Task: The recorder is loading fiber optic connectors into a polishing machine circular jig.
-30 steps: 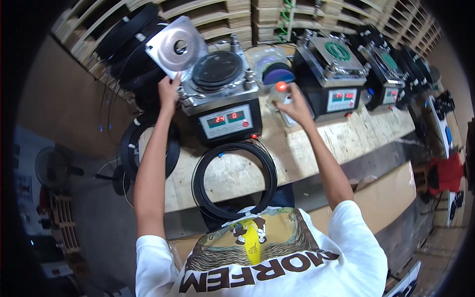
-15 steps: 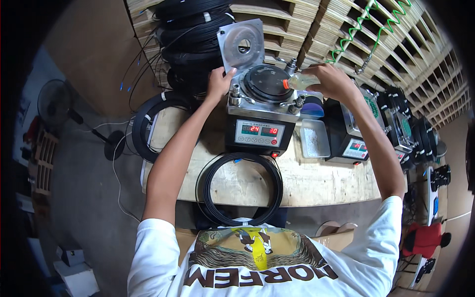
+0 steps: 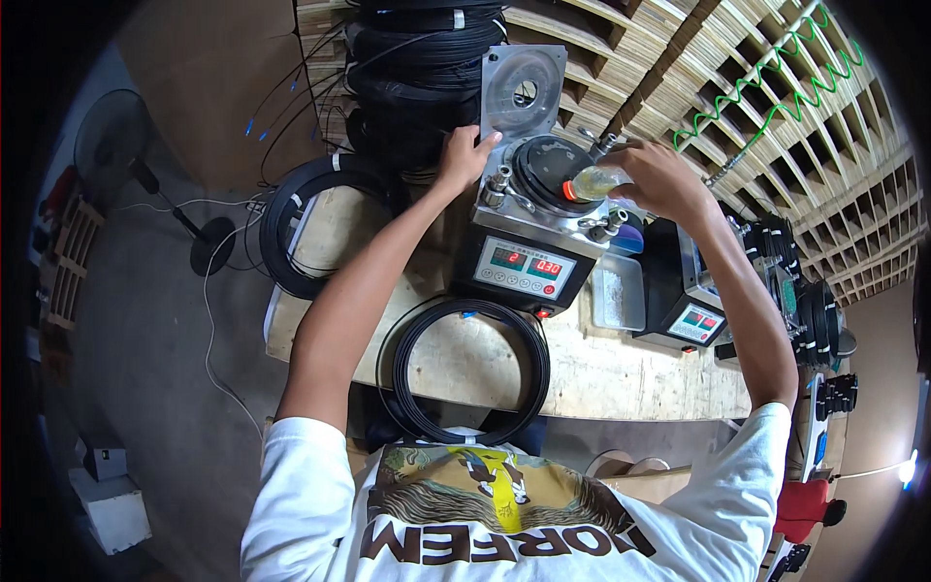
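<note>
A polishing machine (image 3: 509,225) with a red-digit display stands on the wooden bench. Its square metal lid (image 3: 499,92), with a round hole, is raised at the back. My left hand (image 3: 464,160) grips the lid's lower left edge, thumb in front, other fingers partly hidden behind. In my right hand (image 3: 652,179) is a clear plastic bottle (image 3: 599,181) with an orange-red cap. It is tilted, its cap end over the right part of the black round disc (image 3: 543,160). Whether liquid comes out is too small to tell.
A coil of black cable (image 3: 398,364) overhangs the bench's front edge. More coils are stacked behind (image 3: 402,97) and at left (image 3: 278,238). Right of the machine stand a translucent tray (image 3: 621,291) and a second machine (image 3: 679,301). A floor fan (image 3: 208,247) stands at left.
The view has shifted, so the machine appears farther right. The bottle has come nearer over the disc, towards its near right side. The display's digits have changed. My left hand stays at the lid.
</note>
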The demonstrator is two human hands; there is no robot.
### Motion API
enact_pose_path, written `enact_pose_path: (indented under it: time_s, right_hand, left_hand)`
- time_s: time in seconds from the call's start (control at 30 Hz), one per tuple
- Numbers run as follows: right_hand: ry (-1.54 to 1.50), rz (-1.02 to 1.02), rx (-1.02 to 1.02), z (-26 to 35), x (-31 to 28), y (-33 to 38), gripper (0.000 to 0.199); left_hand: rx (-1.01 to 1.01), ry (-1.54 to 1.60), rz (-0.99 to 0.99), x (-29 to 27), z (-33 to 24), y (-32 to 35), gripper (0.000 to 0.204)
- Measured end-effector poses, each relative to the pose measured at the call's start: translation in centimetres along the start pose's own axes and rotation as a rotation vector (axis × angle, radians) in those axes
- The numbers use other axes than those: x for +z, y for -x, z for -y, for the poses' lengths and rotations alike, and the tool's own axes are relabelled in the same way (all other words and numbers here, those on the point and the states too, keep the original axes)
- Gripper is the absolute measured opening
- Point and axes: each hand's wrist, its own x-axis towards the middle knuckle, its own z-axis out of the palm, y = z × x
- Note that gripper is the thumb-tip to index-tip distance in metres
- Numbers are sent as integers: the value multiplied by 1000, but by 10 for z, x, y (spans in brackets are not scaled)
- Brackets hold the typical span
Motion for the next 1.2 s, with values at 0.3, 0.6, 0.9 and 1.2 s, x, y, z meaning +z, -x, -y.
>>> enact_pose_path:
  time_s: [0.3, 0.6, 0.9, 1.2]
  right_hand:
    - [-2, 47, 41, -7, 0, -51, 45]
    - [-42, -38, 161, -70, 27, -59, 48]
    - [-104, 117, 180, -50, 11, -8, 47]
    - [-299, -42, 219, -26, 44, -14, 50]
  left_hand:
    - [14, 12, -2, 2, 4, -1, 44]
    - [28, -38, 30, 5, 4, -2, 38]
    - [45, -46, 6, 1, 4, -4, 42]
    - [53, -33, 43, 3, 2, -3, 42]
